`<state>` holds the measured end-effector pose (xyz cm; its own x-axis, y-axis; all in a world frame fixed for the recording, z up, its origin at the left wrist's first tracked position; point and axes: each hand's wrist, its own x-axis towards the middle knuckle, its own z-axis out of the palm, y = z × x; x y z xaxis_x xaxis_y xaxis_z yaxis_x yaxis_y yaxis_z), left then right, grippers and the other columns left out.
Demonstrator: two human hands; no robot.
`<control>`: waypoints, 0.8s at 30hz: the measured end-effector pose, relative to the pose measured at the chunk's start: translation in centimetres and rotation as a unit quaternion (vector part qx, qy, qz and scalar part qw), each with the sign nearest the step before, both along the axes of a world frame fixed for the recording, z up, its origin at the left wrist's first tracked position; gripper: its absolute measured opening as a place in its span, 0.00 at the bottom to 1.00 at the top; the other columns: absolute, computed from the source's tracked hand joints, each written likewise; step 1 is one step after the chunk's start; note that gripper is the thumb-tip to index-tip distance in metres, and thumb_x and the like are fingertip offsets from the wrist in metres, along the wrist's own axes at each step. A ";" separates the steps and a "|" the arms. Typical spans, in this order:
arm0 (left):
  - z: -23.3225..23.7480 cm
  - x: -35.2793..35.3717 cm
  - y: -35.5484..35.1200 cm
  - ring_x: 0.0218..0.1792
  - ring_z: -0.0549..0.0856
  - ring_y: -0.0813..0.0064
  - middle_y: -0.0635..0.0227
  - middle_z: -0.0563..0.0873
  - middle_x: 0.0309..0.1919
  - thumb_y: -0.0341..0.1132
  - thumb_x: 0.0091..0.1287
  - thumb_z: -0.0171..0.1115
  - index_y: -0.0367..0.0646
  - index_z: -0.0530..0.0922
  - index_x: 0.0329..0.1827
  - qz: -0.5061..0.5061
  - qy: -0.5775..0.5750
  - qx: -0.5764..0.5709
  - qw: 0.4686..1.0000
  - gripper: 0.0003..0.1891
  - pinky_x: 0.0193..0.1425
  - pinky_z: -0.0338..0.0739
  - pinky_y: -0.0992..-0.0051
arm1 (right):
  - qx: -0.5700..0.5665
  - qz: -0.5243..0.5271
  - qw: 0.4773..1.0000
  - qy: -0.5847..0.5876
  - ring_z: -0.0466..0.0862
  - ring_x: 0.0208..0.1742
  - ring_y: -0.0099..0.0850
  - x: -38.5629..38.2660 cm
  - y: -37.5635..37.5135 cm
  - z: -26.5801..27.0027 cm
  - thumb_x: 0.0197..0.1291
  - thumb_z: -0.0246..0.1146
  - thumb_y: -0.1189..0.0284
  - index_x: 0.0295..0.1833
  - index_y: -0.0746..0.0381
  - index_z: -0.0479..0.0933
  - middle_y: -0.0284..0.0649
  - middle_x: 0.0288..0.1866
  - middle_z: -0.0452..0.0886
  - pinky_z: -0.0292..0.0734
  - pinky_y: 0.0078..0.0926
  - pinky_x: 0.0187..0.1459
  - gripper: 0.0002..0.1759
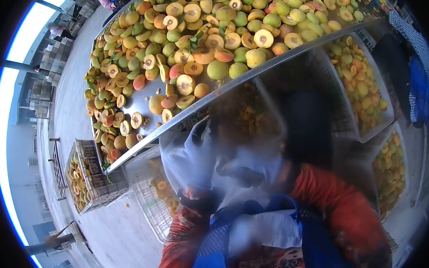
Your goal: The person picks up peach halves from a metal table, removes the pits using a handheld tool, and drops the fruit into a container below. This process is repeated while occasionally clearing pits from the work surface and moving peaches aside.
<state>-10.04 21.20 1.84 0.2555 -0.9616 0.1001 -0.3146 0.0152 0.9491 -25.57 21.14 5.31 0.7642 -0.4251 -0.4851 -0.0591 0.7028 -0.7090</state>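
Note:
My left hand [189, 156], in a white glove with dark fingertips, is just below the metal rim of the sorting table. Its fingers look curled, and whatever they hold is hidden in the blur. My right hand [252, 167], also gloved, is beside it in front of my blue apron [212, 249]. The fingers there bend inward, but I cannot make out anything in them. Closest to both hands, on the table, are whole and halved yellow peaches [186, 85], several cut faces showing stones or hollows. A crate [265, 100] of fruit pieces lies blurred beyond my hands.
The table's metal rim [175, 117] runs diagonally in front of me. Fruit crates stand on the right [358, 84], lower right [388, 174] and left [80, 176]. A white crate [153, 203] sits beside my left arm. A co-worker's checked sleeve [409, 34] reaches in at upper right.

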 end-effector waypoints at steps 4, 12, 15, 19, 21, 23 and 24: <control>0.9 1.5 -1.5 0.39 0.80 0.76 0.64 0.83 0.39 0.38 0.64 0.56 0.32 0.77 0.48 -0.115 0.041 0.068 0.990 0.17 0.45 0.74 0.78 | -0.083 0.033 0.996 -0.010 0.67 0.12 0.22 -0.3 -0.9 -2.1 0.56 0.62 0.64 0.26 0.60 0.71 0.31 0.14 0.67 0.59 0.20 0.14 0.13; 2.3 1.4 -3.0 0.39 0.80 0.77 0.67 0.82 0.38 0.40 0.62 0.56 0.37 0.78 0.48 -0.164 -0.100 -0.027 0.981 0.17 0.43 0.75 0.74 | 0.122 0.015 0.982 -0.140 0.66 0.12 0.20 0.2 -1.3 -5.7 0.53 0.62 0.69 0.33 0.62 0.74 0.31 0.16 0.68 0.59 0.18 0.14 0.08; -0.3 3.4 -2.9 0.42 0.81 0.69 0.62 0.81 0.38 0.45 0.66 0.52 0.38 0.76 0.48 -0.096 -0.079 -0.018 0.992 0.19 0.43 0.76 0.73 | 0.094 0.046 0.964 -0.243 0.67 0.13 0.20 -0.1 -2.3 -3.0 0.51 0.63 0.72 0.34 0.62 0.75 0.32 0.19 0.70 0.61 0.18 0.14 0.07; 1.1 9.8 0.1 0.39 0.81 0.71 0.64 0.80 0.36 0.45 0.67 0.49 0.36 0.74 0.50 0.062 0.429 0.096 0.896 0.20 0.40 0.78 0.75 | 0.082 0.033 0.964 -0.251 0.71 0.19 0.19 -0.6 -3.4 -2.0 0.54 0.60 0.74 0.35 0.62 0.71 0.33 0.24 0.71 0.66 0.15 0.20 0.06; 4.3 11.2 2.5 0.37 0.81 0.72 0.62 0.80 0.37 0.42 0.65 0.54 0.35 0.74 0.51 0.203 0.255 0.062 0.943 0.19 0.39 0.77 0.76 | 0.000 -0.067 0.975 -0.210 0.75 0.17 0.30 -0.4 -3.7 -4.7 0.51 0.62 0.67 0.36 0.64 0.76 0.40 0.22 0.76 0.70 0.28 0.20 0.11; 2.3 19.8 5.8 0.37 0.81 0.70 0.59 0.79 0.40 0.36 0.62 0.59 0.35 0.74 0.52 0.217 -0.075 0.131 0.964 0.18 0.41 0.77 0.75 | -0.277 -0.073 0.958 0.018 0.78 0.24 0.37 -0.7 -4.2 -10.1 0.52 0.61 0.64 0.38 0.65 0.76 0.45 0.27 0.78 0.73 0.33 0.26 0.15; 2.4 22.1 6.2 0.38 0.80 0.70 0.58 0.79 0.42 0.35 0.59 0.61 0.36 0.75 0.52 0.184 -0.278 0.105 0.937 0.19 0.42 0.76 0.75 | -0.519 -0.070 0.814 0.250 0.81 0.30 0.45 -0.9 -4.3 -11.8 0.53 0.60 0.61 0.39 0.67 0.76 0.51 0.31 0.80 0.75 0.38 0.33 0.18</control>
